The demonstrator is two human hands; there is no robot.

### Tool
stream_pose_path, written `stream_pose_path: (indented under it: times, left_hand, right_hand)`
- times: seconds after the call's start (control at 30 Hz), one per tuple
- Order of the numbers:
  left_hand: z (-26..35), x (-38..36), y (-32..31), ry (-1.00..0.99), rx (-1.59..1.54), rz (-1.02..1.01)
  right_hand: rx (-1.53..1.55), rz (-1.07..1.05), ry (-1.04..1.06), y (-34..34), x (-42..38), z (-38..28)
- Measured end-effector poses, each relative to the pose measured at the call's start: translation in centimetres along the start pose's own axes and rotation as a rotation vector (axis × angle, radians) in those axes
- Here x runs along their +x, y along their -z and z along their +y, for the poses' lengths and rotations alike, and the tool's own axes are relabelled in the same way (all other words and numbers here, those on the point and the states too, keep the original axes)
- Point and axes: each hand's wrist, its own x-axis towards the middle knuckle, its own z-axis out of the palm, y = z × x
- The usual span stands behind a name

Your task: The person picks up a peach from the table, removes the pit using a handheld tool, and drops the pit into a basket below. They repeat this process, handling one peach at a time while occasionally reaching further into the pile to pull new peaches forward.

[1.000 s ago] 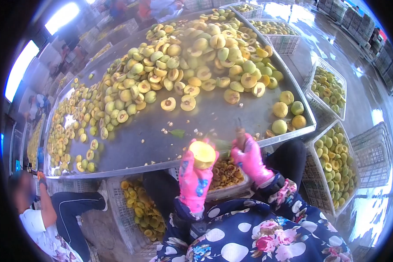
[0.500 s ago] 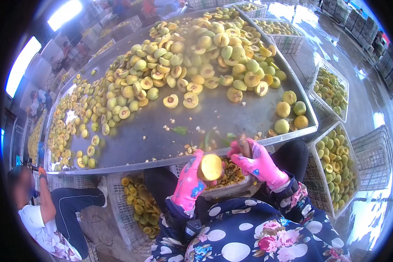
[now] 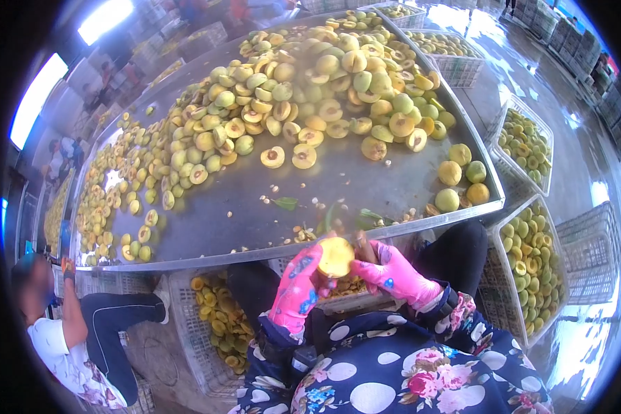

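Note:
My left hand [image 3: 299,284], in a pink glove, holds a yellow peach half [image 3: 336,257] with its cut face up, just below the near edge of the metal table [image 3: 255,221]. Beside it, my right hand [image 3: 391,271], also in a pink glove, grips a small knife [image 3: 363,242] whose blade touches the peach. Under both hands stands a white crate of pits and scraps [image 3: 348,288], partly hidden. A big heap of whole and halved peaches [image 3: 310,90] covers the far part of the table.
Four whole peaches [image 3: 462,181] lie at the table's right corner. White crates of peaches [image 3: 535,262] stand on the wet floor to the right. Another crate of peach halves [image 3: 217,324] is under the table. A seated person [image 3: 69,345] works at lower left.
Both hands came down from the table edge toward my lap. The peach half turned, and the right hand brought the knife against it.

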Motion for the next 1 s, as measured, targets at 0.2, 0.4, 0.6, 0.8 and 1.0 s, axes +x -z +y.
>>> stream_pose_path:
  times: [0.2, 0.4, 0.6, 0.8, 1.0]
  left_hand:
    - [-0.3, 0.4, 0.4, -0.065, -0.639, 0.030]
    - [-0.4, -0.4, -1.0, -0.083, -0.607, 0.058]
    - [-0.4, -0.9, -2.1, -0.139, -0.421, 0.114]
    - [-0.9, -0.8, -2.5, -0.166, -0.372, 0.156]
    - [-1.7, -0.3, -2.5, -0.242, -0.313, 0.229]
  right_hand:
    - [-0.194, -0.014, 0.041, -0.9, -2.0, -1.7]
    - [-0.709, -0.052, 0.163, -1.7, -2.7, -2.6]
    - [-0.852, -0.048, 0.250, -2.3, -2.4, -3.2]
    - [-0.935, -0.012, 0.249, -2.5, -2.2, -2.8]
    - [-1.016, -0.007, 0.268, -2.4, -1.8, -1.6]
